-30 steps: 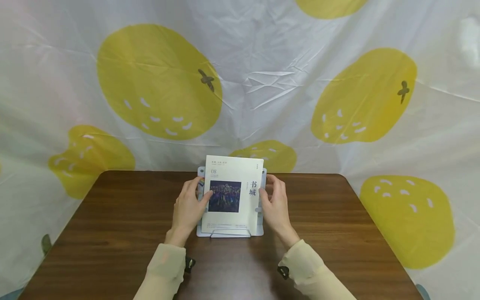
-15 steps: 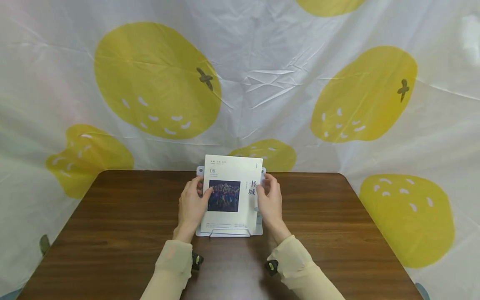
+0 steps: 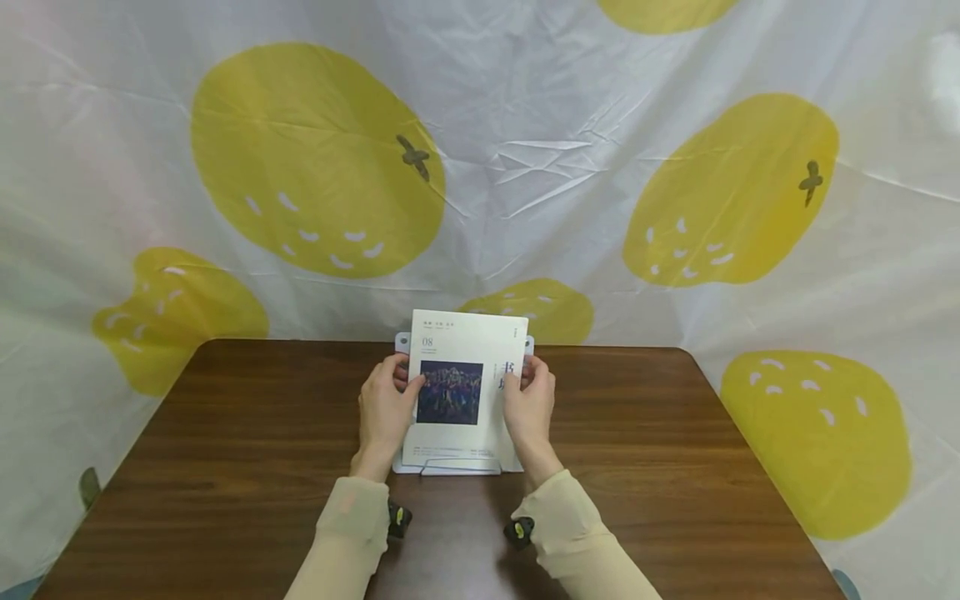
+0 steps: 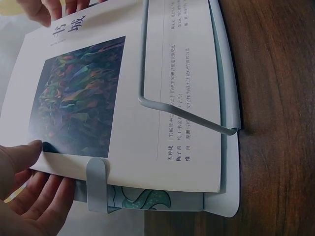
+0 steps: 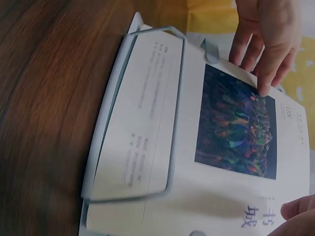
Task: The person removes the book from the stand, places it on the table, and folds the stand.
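Observation:
A white book (image 3: pixel 450 442) with a dark picture and the number 08 on its cover leans upright on a light blue metal book stand (image 3: pixel 529 341). The stand's bent wire (image 4: pixel 172 110) crosses the lower cover, and a small side clip (image 4: pixel 97 182) laps over the edge. At the book's left edge my left hand (image 3: pixel 382 412) grips it, thumb by the picture and fingers behind. My right hand (image 3: pixel 529 412) holds the opposite edge, its thumb over the printed title. The fingertips behind the book are hidden.
The stand rests toward the back of a dark brown wooden table (image 3: pixel 262 467). Close behind hangs a white curtain (image 3: pixel 525 100) printed with large yellow fruit. A black wrist camera (image 3: pixel 399 519) sits at the left cuff, another black camera (image 3: pixel 518 532) at the right.
My right hand has moved left, and its thumb has come from the book's edge onto the cover over the title. My left hand has shifted only slightly; book and stand stay in place.

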A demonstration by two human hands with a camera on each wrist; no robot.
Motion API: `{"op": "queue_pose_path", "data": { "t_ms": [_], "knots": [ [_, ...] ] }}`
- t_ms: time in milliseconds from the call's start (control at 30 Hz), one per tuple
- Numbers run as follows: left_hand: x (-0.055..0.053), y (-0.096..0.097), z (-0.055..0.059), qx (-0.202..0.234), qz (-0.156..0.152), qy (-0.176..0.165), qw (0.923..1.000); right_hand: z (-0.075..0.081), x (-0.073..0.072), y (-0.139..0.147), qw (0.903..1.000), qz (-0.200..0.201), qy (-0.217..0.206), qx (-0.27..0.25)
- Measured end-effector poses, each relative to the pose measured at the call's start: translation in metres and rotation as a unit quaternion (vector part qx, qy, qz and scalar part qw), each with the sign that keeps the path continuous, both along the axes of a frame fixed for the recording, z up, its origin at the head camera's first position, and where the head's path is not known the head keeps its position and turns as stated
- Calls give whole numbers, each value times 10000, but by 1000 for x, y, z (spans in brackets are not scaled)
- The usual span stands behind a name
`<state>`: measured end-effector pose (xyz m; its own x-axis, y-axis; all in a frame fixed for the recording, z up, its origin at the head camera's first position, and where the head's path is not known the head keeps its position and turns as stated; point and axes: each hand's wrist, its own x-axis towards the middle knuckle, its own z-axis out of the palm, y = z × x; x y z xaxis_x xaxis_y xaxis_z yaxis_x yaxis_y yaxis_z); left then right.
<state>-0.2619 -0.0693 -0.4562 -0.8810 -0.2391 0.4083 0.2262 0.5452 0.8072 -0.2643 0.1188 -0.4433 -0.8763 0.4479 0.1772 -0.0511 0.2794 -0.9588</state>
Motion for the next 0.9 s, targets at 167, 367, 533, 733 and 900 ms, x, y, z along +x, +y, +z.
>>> {"op": "queue_pose_path", "data": {
  "t_ms": [167,367,533,733,900],
  "knots": [
    [-1,0,0,21,6,27,10000,3,0,-3,9998,-83,-8,-167],
    [-2,0,1,66,44,40,10000,2,-3,-3,9992,-79,69,-395],
    [-2,0,0,175,52,55,9998,1,-4,-2,9991,-206,135,-353],
    [-4,-3,1,364,78,161,9992,4,-7,-4,9987,-315,312,-249],
    [-5,-4,3,453,147,314,9984,10,-8,-7,9987,-285,413,-132]
  ]
}}
